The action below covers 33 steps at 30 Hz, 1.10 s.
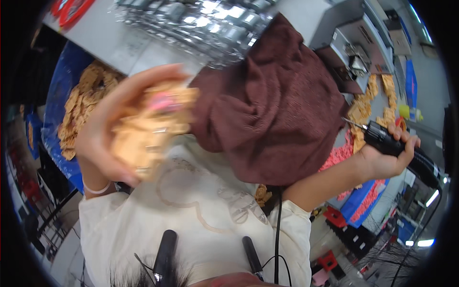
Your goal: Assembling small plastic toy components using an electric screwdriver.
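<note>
Raised at the left, my left hand [95, 131] is wrapped round a tan plastic part [141, 136] with a pink patch near its top. Motion blurs both, so the part's exact kind is unclear. Out to the right, my right hand [380, 160] grips a black electric screwdriver [382, 138], its thin metal bit pointing left toward the cloth's edge. A rumpled brown cloth [282, 110] is spread between my hands, and whatever lies under it is hidden. The held part appears close to the cloth's left edge; whether they touch I cannot tell.
A blue-lined container [57, 107] of tan parts stands at the left. Clear plastic trays [201, 24] lie at the back, with red-handled tools [71, 12] at far left. Beyond the cloth are a grey metal fixture [351, 43], tan parts [361, 107] and pink parts [338, 157].
</note>
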Motion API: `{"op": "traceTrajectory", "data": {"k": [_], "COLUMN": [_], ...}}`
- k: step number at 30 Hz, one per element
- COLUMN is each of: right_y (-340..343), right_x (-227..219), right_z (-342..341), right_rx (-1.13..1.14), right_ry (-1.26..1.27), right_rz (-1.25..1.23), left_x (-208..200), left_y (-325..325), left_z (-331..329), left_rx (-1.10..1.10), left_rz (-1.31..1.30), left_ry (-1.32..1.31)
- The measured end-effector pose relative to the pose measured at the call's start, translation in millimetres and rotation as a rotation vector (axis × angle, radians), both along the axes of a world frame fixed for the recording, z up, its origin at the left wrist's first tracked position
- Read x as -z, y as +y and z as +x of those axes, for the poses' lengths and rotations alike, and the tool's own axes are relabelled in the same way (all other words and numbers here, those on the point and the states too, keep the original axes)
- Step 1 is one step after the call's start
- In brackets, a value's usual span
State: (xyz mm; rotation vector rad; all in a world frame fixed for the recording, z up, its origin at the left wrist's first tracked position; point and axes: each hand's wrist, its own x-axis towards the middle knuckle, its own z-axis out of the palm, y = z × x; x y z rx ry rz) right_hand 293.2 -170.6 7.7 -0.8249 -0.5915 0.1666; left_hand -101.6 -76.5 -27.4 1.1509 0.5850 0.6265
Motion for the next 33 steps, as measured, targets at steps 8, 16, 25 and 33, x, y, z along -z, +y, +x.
{"op": "traceTrajectory", "data": {"k": [8,16,25,33], "right_y": [-2,-20,-21,-8], "right_x": [-8,-5,19,32], "right_z": [-13,-73,-108,-151], "right_rx": [0.064,-0.259,-0.498,-0.355], "right_ry": [-0.079,-0.084,0.111,0.051], "right_rz": [-0.038,-0.122,-0.021,-0.119], "left_x": [19,86,70,78], "left_y": [-44,-48,-53,-73], "left_z": [-169,7,58,93], "left_rx": [-0.267,0.436,-0.003,-0.282], "left_rz": [0.808,0.628,1.002,1.081], "left_ry": [1.589,0.739,0.259,0.227]}}
